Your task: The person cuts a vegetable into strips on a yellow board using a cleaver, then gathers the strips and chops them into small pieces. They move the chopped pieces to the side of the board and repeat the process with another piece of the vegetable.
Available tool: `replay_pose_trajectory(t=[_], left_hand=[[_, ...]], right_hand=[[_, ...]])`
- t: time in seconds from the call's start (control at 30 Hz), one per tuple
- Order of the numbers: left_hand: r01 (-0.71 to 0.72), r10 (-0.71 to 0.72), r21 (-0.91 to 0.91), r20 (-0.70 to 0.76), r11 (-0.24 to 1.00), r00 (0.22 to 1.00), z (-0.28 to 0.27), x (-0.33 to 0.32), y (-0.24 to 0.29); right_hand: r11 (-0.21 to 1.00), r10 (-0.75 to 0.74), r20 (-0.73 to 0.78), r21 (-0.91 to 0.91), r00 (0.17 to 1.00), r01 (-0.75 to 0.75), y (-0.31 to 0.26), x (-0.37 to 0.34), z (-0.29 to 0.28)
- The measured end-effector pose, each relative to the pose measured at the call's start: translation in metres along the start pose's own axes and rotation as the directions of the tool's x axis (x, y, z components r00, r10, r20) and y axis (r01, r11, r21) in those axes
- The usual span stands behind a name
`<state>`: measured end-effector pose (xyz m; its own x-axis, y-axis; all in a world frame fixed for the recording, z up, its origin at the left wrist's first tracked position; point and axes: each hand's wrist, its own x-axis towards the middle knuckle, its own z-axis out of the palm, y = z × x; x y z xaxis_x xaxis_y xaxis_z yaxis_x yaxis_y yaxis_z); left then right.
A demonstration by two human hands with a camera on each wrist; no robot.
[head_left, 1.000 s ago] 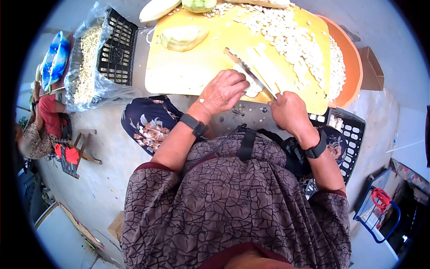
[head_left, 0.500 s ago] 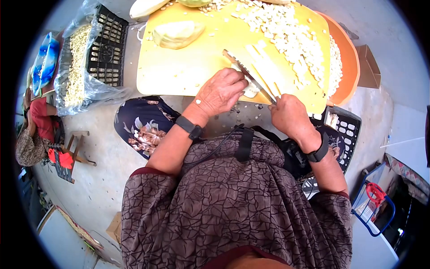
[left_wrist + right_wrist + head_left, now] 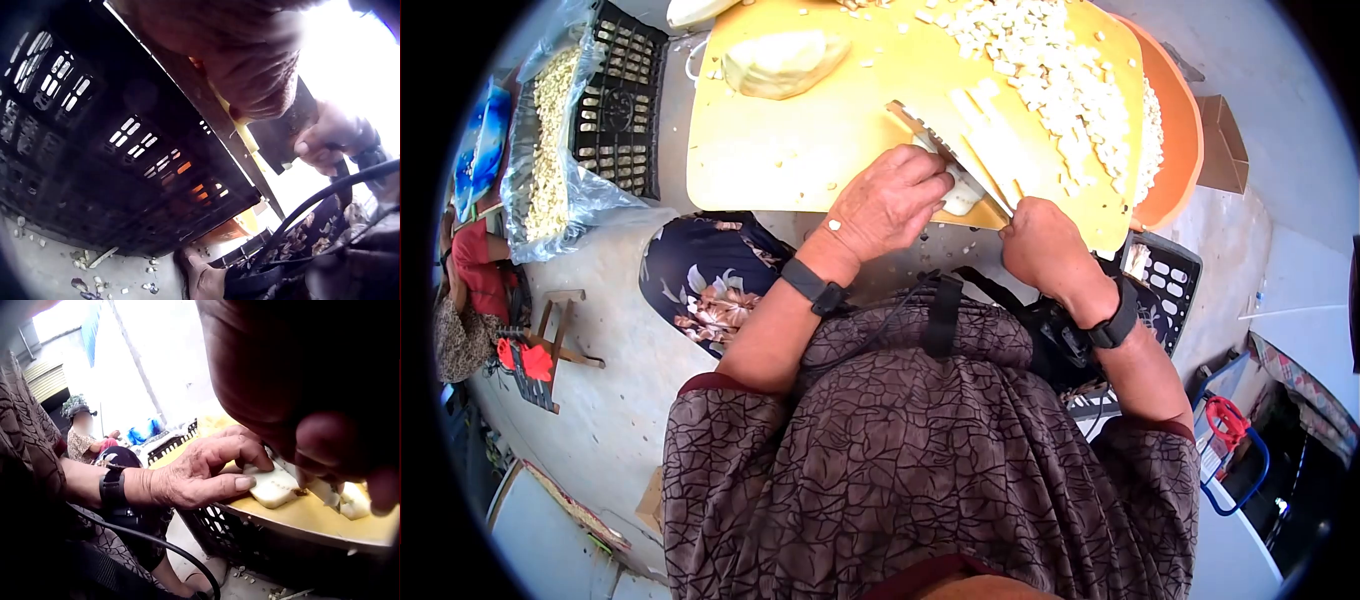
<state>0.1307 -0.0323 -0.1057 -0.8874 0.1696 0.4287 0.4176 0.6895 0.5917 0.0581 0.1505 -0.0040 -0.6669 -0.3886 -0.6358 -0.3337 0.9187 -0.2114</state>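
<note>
The right hand (image 3: pixel 1045 245) grips the handle of a knife (image 3: pixel 950 152), whose blade slants up and left across the yellow board (image 3: pixel 800 150). Beside the blade, the left hand (image 3: pixel 892 200) holds a pale vegetable piece (image 3: pixel 963 192) with bent fingers at the board's near edge. The right wrist view shows the left thumb and fingers around that white piece (image 3: pixel 272 487). Long pale strips (image 3: pixel 990 140) lie just beyond the knife. Diced pieces (image 3: pixel 1060 90) cover the board's right side, and a larger peeled chunk (image 3: pixel 785 65) rests at its upper left.
An orange basin (image 3: pixel 1185 130) of diced pieces stands right of the board. At left are a black crate (image 3: pixel 615 110), a plastic bag (image 3: pixel 550 150) of pieces and a blue basin (image 3: pixel 482 150). Another person (image 3: pixel 81 440) sits beyond. A cardboard box (image 3: pixel 1222 145) is at far right.
The head view has shifted, so the board and left-side containers appear further left. Both hands keep their holds on the knife and piece, with the blade's angle changed slightly.
</note>
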Motion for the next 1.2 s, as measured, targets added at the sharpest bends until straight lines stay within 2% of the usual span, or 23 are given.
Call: replay_pose_trajectory(t=[0.17,0.27,0.37,0.47,0.57,0.67,0.77,0.87,0.97,1.2], left_hand=[[0.015,-0.015,0.007,0.006,1.000,1.000,-0.001,0.000,0.001],[0.020,-0.020,0.016,0.005,1.000,1.000,-0.001,0.000,0.002],[0.037,-0.037,0.021,0.030,0.999,0.999,-0.002,-0.001,0.003],[0.034,-0.034,0.028,0.021,0.999,0.999,-0.002,0.000,0.001],[0.032,-0.032,0.017,0.004,0.999,0.999,-0.001,-0.001,0.002],[0.045,-0.044,-0.020,0.041,0.999,0.998,0.000,-0.004,-0.003],[0.039,-0.038,-0.019,0.040,0.999,0.998,0.000,-0.002,-0.001],[0.025,-0.024,-0.045,0.032,0.999,0.999,-0.001,-0.003,-0.003],[0.016,-0.015,-0.061,0.016,0.998,1.000,-0.001,-0.005,-0.004],[0.013,-0.013,-0.010,-0.011,1.000,1.000,0.003,-0.007,-0.006]], right_hand=[[1.000,0.015,0.026,-0.017,1.000,-0.014,-0.006,-0.002,-0.007],[0.998,-0.044,0.021,-0.052,0.999,0.045,-0.005,0.005,0.002],[0.989,-0.149,-0.075,-0.035,0.986,0.147,-0.008,0.017,0.011],[0.992,-0.124,-0.117,-0.021,0.985,0.122,-0.014,0.019,0.007],[0.988,-0.132,-0.119,-0.096,0.984,0.121,-0.007,0.020,0.014],[0.997,-0.005,-0.047,-0.083,0.999,0.001,-0.005,0.010,0.002],[0.996,-0.029,-0.128,-0.091,0.991,0.018,0.013,0.007,0.011],[0.999,0.038,-0.140,0.013,0.989,-0.037,0.010,0.009,0.015],[0.999,0.001,-0.323,0.045,0.946,0.014,0.010,0.005,0.017],[0.986,-0.160,-0.340,-0.008,0.927,0.168,0.009,-0.015,0.013]])
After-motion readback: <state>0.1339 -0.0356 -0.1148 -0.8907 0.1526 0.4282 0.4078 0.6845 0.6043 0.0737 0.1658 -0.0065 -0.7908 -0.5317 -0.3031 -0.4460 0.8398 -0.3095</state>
